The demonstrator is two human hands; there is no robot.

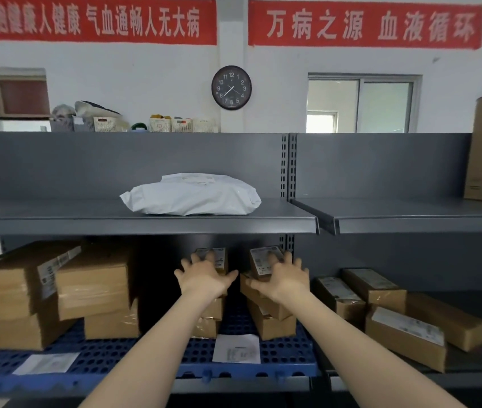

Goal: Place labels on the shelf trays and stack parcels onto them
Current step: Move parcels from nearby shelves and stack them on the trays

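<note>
Both hands — left hand [204, 276] and right hand [285, 276], fingers spread, gripping nothing — press small cardboard parcels [266, 293] upright on the blue perforated tray [287, 353], apparently squaring the stacks behind a paper label [236, 348].

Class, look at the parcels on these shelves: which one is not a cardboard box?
The white plastic mailer bag, lying alone on the upper grey shelf. Every parcel on the lower shelf is a brown cardboard box.

A round dark clock [231, 87] hangs on the white wall. Two red banners [92, 20] with white writing hang up high. A window [362, 103] is to the right of the clock. Small baskets [181, 124] sit in a row above the grey shelves.
</note>
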